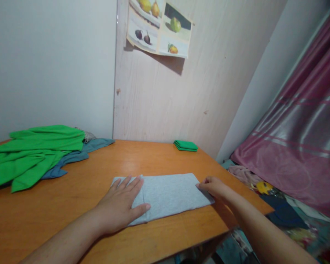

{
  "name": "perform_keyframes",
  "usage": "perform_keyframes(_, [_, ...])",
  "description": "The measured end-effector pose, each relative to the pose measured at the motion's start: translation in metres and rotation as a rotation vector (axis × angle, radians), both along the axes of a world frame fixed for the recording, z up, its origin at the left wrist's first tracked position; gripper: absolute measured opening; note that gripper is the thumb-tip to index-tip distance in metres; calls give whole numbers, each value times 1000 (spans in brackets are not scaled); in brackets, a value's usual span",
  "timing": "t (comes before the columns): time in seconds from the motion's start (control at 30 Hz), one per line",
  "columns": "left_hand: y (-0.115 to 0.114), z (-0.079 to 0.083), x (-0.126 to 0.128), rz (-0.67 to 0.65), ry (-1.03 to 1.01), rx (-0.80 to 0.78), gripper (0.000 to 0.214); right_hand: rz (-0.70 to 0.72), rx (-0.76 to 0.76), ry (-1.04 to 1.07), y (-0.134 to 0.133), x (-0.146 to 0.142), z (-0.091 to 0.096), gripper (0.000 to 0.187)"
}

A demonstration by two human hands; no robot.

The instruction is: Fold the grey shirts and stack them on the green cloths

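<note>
A light grey garment [170, 194], folded into a long flat strip, lies across the wooden table. Its kind cannot be made out in this fold. My left hand [122, 205] rests flat on its left end, fingers spread, over a shorter folded-over section whose edge shows by the fingertips. At the opposite end, my right hand [213, 187] has thumb and fingers pinched together on the right edge of the garment. That edge lies at table level.
Loose bright green clothing [44, 143] is heaped at the table's left, over a blue-grey garment [71, 158]. A neatly folded green cloth [185, 145] sits near the back right edge. Beyond the table's right side are a pink curtain [299, 146] and a jumble of items.
</note>
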State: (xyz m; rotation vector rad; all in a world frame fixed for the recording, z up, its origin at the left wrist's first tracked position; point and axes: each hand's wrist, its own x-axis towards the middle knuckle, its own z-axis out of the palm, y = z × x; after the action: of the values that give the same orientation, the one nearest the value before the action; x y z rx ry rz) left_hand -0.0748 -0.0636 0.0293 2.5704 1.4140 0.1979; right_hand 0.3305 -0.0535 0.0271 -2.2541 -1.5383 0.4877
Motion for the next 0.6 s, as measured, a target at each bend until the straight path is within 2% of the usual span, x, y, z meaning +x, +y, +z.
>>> perform_keyframes(0.33, [-3, 6, 2, 13, -1, -25, 97, -12, -174, 145, 15, -9, 2, 19])
perform_keyframes(0.6, [-7, 9, 3, 13, -12, -43, 96, -27, -174, 373, 9, -18, 7, 7])
